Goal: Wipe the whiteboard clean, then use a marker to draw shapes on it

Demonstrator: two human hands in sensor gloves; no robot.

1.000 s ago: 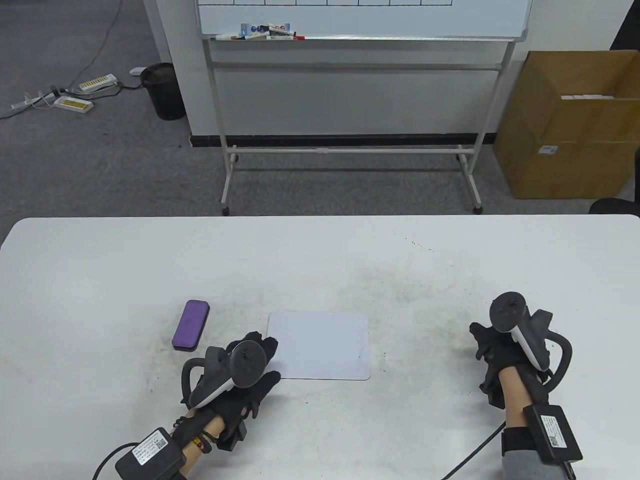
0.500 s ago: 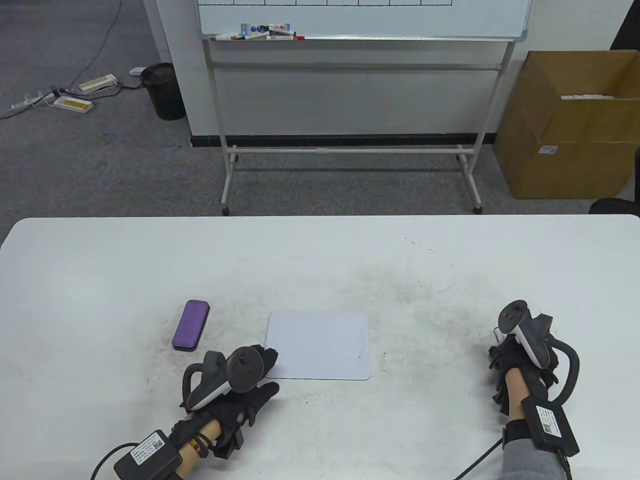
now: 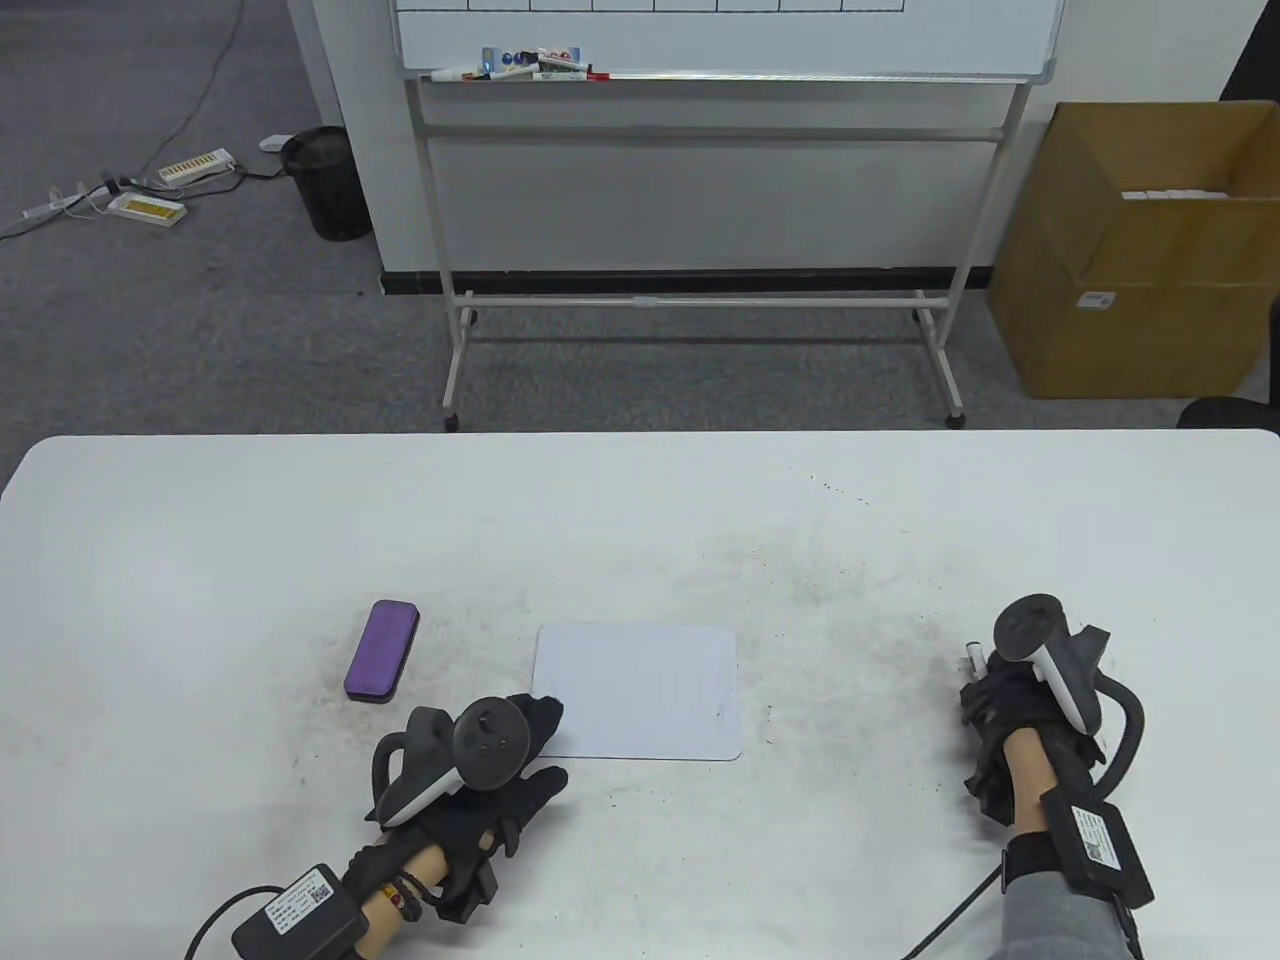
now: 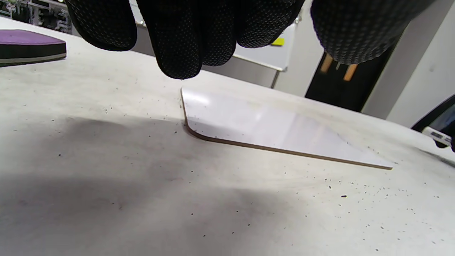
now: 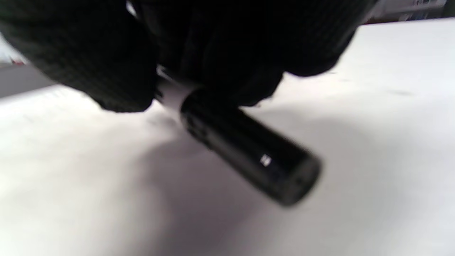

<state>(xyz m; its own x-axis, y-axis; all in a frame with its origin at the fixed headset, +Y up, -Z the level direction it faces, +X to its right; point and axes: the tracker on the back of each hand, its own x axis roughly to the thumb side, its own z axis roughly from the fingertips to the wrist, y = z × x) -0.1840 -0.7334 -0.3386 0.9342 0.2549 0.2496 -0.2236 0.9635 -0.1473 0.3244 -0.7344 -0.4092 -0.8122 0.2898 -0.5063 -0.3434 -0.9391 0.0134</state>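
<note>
A small blank whiteboard lies flat near the table's front middle. A purple eraser lies to its left. My left hand is at the board's near left corner, its fingers relaxed and holding nothing. Whether they touch the board I cannot tell. At the front right my right hand grips a marker. Its white end pokes out past the knuckles. The black cap sticks out below the curled fingers in the blurred right wrist view.
The white table is smudged and dotted with black specks around the board. Beyond its far edge stand a large whiteboard on a frame, a cardboard box at the right, and a black bin at the left.
My right hand has drawn back toward the table's front edge, and the marker's white end now shows. The left hand has slid slightly nearer me, still at the board's corner.
</note>
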